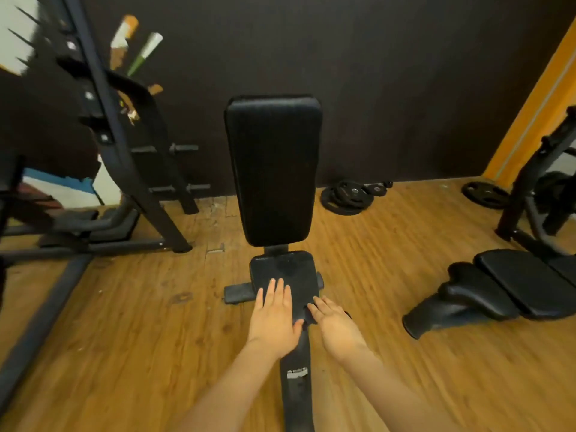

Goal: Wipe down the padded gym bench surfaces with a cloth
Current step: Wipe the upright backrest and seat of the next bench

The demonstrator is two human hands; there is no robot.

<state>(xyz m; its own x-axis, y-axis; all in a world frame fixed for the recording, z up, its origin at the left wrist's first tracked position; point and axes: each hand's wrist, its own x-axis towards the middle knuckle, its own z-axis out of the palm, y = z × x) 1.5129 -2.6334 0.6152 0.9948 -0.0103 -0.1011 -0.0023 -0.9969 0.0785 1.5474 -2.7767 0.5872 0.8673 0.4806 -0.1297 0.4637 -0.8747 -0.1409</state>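
Observation:
A black gym bench stands on the wood floor in front of me, its padded backrest [272,169] raised nearly upright. Below it is the small seat pad [288,269]. My left hand [274,316] lies flat on the near left part of the seat, fingers straight. My right hand [333,325] rests with straight fingers at the seat's near right corner, pressing on what looks like a dark cloth [307,318] that is mostly hidden under it. The bench's black frame beam [296,378] runs toward me between my forearms.
A black rack [124,151] with pegs stands to the left. Weight plates [346,196] lie on the floor by the dark wall, another plate [484,194] farther right. A second padded bench [514,282] lies low at the right.

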